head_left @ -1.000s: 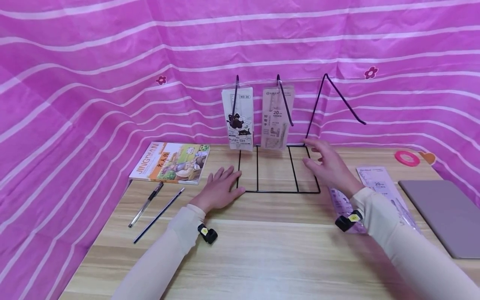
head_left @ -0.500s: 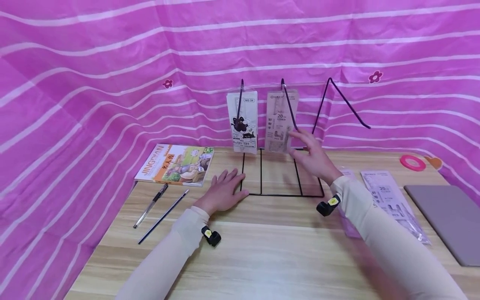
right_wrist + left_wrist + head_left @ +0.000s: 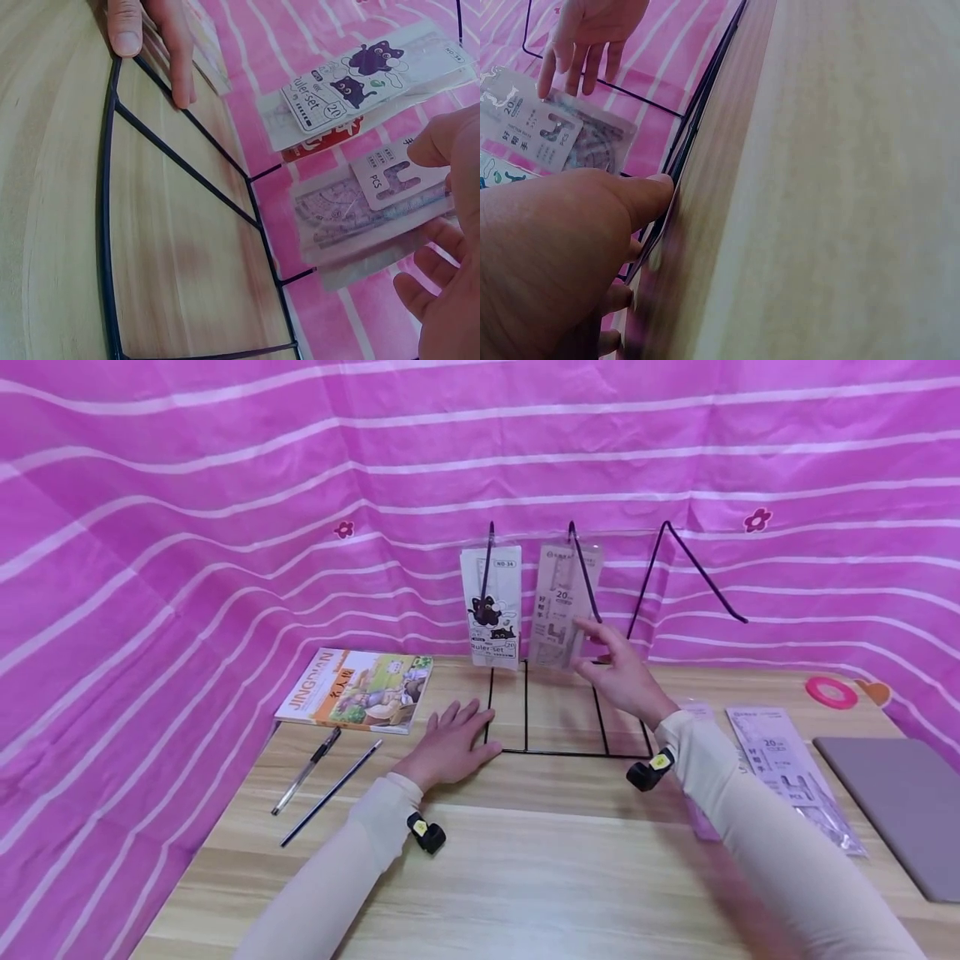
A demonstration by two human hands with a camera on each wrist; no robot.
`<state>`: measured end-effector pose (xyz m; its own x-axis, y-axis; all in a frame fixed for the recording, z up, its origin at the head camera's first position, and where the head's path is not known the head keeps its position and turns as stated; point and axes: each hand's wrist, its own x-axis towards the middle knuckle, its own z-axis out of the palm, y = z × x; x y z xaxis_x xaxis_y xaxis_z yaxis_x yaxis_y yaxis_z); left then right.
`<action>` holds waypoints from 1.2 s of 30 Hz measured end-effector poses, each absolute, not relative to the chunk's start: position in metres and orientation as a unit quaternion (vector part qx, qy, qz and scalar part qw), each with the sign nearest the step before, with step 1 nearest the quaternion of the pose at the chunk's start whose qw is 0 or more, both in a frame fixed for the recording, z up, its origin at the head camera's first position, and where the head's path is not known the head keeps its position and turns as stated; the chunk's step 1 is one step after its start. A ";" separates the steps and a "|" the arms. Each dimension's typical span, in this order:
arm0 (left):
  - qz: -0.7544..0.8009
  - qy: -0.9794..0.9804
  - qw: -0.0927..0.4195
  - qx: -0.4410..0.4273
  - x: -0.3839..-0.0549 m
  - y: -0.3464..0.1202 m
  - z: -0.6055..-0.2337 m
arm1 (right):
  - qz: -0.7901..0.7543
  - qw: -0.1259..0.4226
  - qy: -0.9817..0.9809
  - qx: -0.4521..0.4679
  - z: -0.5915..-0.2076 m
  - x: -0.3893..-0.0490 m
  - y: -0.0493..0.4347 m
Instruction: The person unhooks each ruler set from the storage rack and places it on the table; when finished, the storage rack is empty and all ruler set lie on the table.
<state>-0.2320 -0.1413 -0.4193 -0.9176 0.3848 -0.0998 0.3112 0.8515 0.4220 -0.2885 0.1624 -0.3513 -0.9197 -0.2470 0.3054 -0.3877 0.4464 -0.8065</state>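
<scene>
Ruler pack (image 3: 561,606) on the middle hook (image 3: 584,570) of a black wire rack (image 3: 567,753); right hand (image 3: 624,675) alongside.
Pack: long axis near upright, just left of the right hand's fingers; these loosely bent, moderate gap to the thumb, at the pack's right edge; contact cannot be told. Left hand (image 3: 450,745), farther off: fingers spread, resting on the rack's left front corner. Cat-printed pack (image 3: 506,593): next hook left.
</scene>
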 end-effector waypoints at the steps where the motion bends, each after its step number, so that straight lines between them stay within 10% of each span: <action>1: 0.204 0.958 0.091 0.183 -0.232 -0.141 -0.420 | 0.491 0.072 -0.847 0.189 -0.352 -0.288 0.162; 36: 0.205 0.957 0.085 0.187 -0.230 -0.139 -0.414 | 0.444 0.144 -0.860 0.208 -0.329 -0.233 0.188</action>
<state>-0.2298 -0.1395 -0.4138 -0.9155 0.3931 -0.0856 0.3233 0.8456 0.4248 -0.2328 0.1880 -0.3289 -0.8726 -0.2293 0.4313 -0.4844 0.5193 -0.7040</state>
